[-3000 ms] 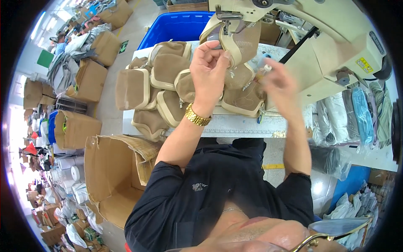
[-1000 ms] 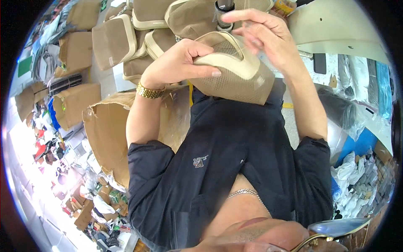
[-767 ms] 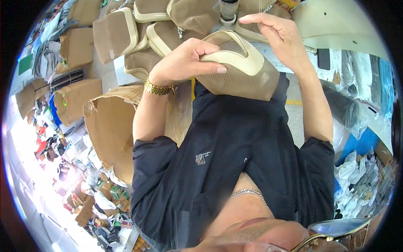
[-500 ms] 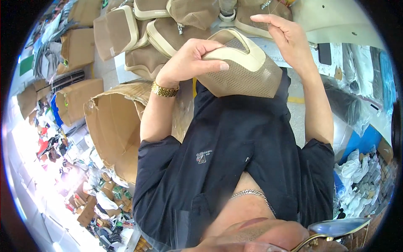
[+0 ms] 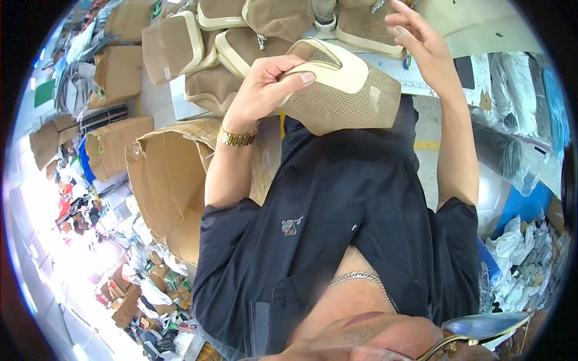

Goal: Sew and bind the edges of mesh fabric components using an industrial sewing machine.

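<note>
My left hand (image 5: pixel 268 90) pinches the cream trim of a tan mesh piece (image 5: pixel 355 102) between thumb and fingers. It is a soft, hollow shape with a V-shaped opening edged in cream, and its lower part rests against my lap. Up and to the right, my right hand (image 5: pixel 421 48) is raised apart from it, fingers spread and slightly bent, with no object visible in them. Just below those fingers, a small blue and yellow item (image 5: pixel 408 62) shows at the table edge; its kind is unclear.
Several similar brown mesh pieces with cream trim (image 5: pixel 256 51) are heaped on the table ahead. A pale machine body (image 5: pixel 481 24) stands at the upper right, with a dark flat object (image 5: pixel 463 73) below. An open cardboard box (image 5: pixel 168 186) is at my left. Plastic-wrapped bundles (image 5: pixel 512 90) lie right.
My right hand has risen and its fingers have spread. The left hand has shifted slightly left, tilting the mesh piece with it and raising its lower edge.
</note>
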Motion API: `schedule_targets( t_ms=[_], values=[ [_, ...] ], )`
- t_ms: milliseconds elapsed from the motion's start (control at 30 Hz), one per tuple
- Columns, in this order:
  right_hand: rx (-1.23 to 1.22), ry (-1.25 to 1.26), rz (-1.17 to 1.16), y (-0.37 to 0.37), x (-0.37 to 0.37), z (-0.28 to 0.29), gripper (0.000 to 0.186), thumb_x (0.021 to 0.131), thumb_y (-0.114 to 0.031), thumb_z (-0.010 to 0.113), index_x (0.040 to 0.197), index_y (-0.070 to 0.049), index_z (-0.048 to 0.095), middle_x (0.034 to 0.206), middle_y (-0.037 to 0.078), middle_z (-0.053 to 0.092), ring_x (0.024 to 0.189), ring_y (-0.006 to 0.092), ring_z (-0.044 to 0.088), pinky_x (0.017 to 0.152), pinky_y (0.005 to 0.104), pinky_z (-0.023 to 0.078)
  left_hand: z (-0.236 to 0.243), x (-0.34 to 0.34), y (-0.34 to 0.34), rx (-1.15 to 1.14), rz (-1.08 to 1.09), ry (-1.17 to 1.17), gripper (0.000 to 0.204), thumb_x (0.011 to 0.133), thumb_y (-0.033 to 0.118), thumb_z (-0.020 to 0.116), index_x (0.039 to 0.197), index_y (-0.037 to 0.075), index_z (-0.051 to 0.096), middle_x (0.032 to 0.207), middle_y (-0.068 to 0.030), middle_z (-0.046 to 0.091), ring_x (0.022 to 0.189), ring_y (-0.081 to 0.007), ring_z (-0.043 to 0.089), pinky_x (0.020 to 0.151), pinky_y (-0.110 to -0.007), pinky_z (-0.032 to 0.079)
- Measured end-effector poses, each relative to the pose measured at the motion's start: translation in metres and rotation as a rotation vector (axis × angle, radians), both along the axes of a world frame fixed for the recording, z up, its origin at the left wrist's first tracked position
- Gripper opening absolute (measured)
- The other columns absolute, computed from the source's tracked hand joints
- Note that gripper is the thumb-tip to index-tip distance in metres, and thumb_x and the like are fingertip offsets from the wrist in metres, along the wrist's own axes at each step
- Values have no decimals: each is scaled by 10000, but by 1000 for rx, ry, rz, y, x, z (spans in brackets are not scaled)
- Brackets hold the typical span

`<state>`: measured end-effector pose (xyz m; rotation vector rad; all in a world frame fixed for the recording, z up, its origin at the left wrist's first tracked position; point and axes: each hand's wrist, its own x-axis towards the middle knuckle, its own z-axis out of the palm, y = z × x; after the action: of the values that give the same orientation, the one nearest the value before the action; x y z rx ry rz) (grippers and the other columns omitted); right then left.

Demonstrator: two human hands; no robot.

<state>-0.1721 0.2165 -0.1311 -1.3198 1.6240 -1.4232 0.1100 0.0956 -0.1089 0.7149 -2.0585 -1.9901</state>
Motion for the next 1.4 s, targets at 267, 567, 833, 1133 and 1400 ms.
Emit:
schedule_targets(
  t_ms=[267,567,833,1133,1400],
  values=[
    [289,-202,-104,43,42,-5,586,918,-335,664,1349,30,505,1179,114,632,1048,157,587,887,285,477,-7,0,3,-9,149,129,230,931,183,667,788,5,641,723,88,514,674,-10,405,561,-208,335],
    [-136,-325,-165,28,56,47,460,883,-121,662,1305,12,537,1177,79,618,1071,141,574,940,282,449,34,-55,-26,-131,-17,275,236,949,139,632,1123,-16,664,840,65,596,694,-6,443,590,-200,379],
    [-308,-162,-288,8,18,91,416,850,-46,592,1264,-21,586,1154,63,611,1047,134,564,930,267,438,75,-91,-51,-340,-38,243,201,943,191,656,958,-9,670,715,79,541,623,-10,398,529,-207,331],
    [-391,-392,-230,-50,-5,96,452,852,-1,572,1301,-49,589,1193,67,614,1038,133,583,913,262,460,110,-113,-78,-710,245,264,121,889,58,681,977,24,605,629,77,527,555,4,388,497,-190,291],
    [-329,-677,-167,-71,-11,91,442,854,3,573,1294,-34,593,1138,92,642,955,113,611,850,256,495,121,-116,-88,-812,346,205,114,849,79,680,904,22,598,563,63,464,515,-23,356,482,-228,292]
  ],
)
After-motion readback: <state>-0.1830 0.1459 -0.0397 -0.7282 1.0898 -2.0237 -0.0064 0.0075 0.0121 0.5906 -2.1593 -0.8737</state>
